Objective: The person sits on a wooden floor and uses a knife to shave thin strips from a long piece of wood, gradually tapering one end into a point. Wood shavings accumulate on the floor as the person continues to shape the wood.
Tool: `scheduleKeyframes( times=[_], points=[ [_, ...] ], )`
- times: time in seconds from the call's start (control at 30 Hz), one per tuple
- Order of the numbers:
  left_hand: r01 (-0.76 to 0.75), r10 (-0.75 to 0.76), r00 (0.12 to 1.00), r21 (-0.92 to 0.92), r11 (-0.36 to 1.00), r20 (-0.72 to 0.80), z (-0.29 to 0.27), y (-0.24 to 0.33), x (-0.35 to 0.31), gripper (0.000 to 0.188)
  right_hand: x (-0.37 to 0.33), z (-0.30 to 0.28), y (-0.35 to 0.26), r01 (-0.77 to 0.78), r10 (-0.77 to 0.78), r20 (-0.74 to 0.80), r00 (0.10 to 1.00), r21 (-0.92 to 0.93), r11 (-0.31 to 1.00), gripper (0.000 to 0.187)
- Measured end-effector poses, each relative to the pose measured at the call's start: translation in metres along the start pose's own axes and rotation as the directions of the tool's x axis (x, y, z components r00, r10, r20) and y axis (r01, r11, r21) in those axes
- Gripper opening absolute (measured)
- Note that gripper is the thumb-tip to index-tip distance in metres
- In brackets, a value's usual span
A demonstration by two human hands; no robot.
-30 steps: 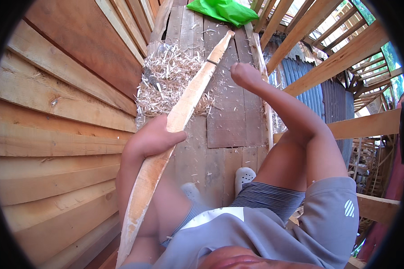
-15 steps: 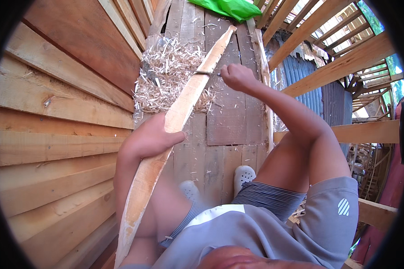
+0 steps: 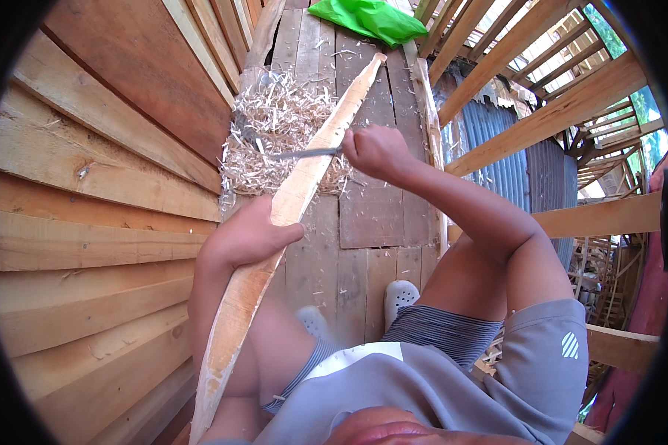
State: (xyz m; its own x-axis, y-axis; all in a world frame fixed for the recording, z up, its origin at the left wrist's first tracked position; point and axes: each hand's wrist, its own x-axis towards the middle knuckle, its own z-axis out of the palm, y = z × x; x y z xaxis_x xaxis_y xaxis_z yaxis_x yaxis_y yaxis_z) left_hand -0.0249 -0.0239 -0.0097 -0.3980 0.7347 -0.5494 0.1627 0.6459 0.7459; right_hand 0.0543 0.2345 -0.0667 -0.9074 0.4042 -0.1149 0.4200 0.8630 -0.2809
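A long pale wooden piece [image 3: 300, 182], narrow at its far tip and wider toward me, slants from my left side up over the floor. My left hand [image 3: 256, 236] is closed around its middle, the thumb lying across the top face. In my right hand [image 3: 377, 152], shut in a fist, is the handle of a knife [image 3: 315, 153]. Its dark, slightly curved blade lies across the wooden piece and points left over the shavings. Whether the blade touches the wood, I cannot tell. The knife's handle is mostly hidden in my fingers.
A heap of wood shavings [image 3: 282, 126] covers the plank floor [image 3: 371, 211] beyond my left hand. A plank wall [image 3: 104, 178] rises close on the left. Wooden rails [image 3: 542, 111] and corrugated metal sheets [image 3: 493, 141] stand on the right. A green bag [image 3: 371, 21] lies at the far end.
My right hand has come nearer to me and left along the wooden piece, and more of the knife's blade now shows across it. My left hand keeps its grip.
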Motion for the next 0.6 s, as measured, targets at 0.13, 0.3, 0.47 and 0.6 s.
scheduleKeyframes(
  times=[0.13, 0.3, 0.47, 0.6],
  points=[
    [0.006, -0.006, 0.999, 0.002, 1.000, 0.037, 0.000, 0.013, -0.002, 0.046, 0.025, -0.012, 0.040, -0.124, 0.124, 0.009, 0.992, 0.010, 0.992, 0.056],
    [0.044, -0.045, 0.997, 0.019, 0.999, 0.062, 0.003, 0.014, -0.006, 0.047, 0.017, 0.007, 0.051, -0.077, 0.078, 0.047, 0.996, -0.032, 0.997, 0.045],
    [-0.056, 0.056, 0.998, 0.118, 0.991, 0.006, -0.004, 0.004, -0.003, 0.044, 0.022, 0.017, 0.065, -0.038, 0.049, 0.086, 0.995, -0.130, 0.991, 0.040],
    [0.010, -0.015, 0.996, 0.050, 0.999, 0.089, 0.000, 0.005, -0.004, 0.044, 0.003, -0.008, 0.020, -0.020, 0.027, 0.137, 0.990, -0.052, 0.998, 0.040]
  ],
)
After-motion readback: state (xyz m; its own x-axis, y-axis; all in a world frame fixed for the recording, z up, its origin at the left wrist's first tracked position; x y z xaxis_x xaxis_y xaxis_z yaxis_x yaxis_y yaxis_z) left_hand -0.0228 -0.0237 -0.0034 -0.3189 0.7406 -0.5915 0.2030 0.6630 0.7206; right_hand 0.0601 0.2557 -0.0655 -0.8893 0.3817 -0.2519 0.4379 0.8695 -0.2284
